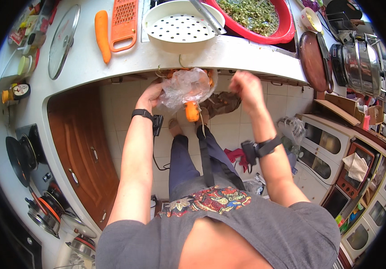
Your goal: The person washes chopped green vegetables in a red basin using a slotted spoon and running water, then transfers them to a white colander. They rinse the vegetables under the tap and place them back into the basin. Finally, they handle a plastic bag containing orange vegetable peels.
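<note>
In front of the counter edge, my left hand (152, 93) grips the left side of a crumpled clear plastic bag (184, 87). Orange pieces show behind and through the plastic, partly hidden by the counter. A thick orange carrot piece (192, 111) with dark spots appears at the bag's lower edge; whether it is inside cannot be told. A pale thin strand (202, 123) dangles beside it. To the right of the bag and apart from it, my right hand (247, 88) is raised with its fingers curled. It is blurred, so whether it holds anything is unclear.
On the white counter (88, 72) lie a whole carrot (102, 37), an orange grater (123, 27) and a glass lid (64, 42). A white perforated basket (183, 38) and a red basin (285, 30) of chopped greens stand behind. A dark bag (223, 102) lies on the tiled floor.
</note>
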`<state>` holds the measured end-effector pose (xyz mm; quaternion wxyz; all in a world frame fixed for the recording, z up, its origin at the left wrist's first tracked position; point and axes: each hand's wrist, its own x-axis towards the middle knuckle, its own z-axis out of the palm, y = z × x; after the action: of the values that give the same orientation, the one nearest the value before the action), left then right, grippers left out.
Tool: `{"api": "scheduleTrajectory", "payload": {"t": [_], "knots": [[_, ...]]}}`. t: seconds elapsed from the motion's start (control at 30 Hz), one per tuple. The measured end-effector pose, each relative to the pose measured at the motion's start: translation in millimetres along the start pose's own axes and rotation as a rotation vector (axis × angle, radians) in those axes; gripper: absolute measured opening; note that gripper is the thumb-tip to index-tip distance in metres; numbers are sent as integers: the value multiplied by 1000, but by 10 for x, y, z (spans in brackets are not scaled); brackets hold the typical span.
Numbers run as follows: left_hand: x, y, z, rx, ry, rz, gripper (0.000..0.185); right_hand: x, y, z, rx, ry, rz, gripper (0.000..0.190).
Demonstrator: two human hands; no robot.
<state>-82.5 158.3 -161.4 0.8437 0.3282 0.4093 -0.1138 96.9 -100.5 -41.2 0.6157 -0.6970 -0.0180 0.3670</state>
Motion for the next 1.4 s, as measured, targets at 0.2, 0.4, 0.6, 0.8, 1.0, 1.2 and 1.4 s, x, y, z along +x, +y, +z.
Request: {"api": "scheduleTrajectory", "payload": {"t": [0.2, 0.4, 0.6, 0.8, 1.0, 1.2, 1.4], "knots": [[-363, 200, 298, 282, 261, 350, 35, 704, 920, 158, 554, -88, 359, 38], [-604, 117, 528, -63, 326, 832, 10, 916, 777, 292, 703, -87, 366, 30], [-677, -38, 584, -69, 324, 922, 15, 417, 706, 261, 165, 30, -35, 19], [-881, -125, 536, -93, 315, 824, 22, 20, 536, 402, 152, -93, -246, 5], [-793, 4, 340, 490, 655, 532, 27, -99, 413, 377, 275, -60, -214, 5], [-830, 286, 703, 1065, 1034, 978, 16, 111, 352, 347, 583, -20, 6, 10], [-636, 443, 1125, 1226, 1095, 854, 41, 169, 316, 379, 695, -42, 98, 10]]}}
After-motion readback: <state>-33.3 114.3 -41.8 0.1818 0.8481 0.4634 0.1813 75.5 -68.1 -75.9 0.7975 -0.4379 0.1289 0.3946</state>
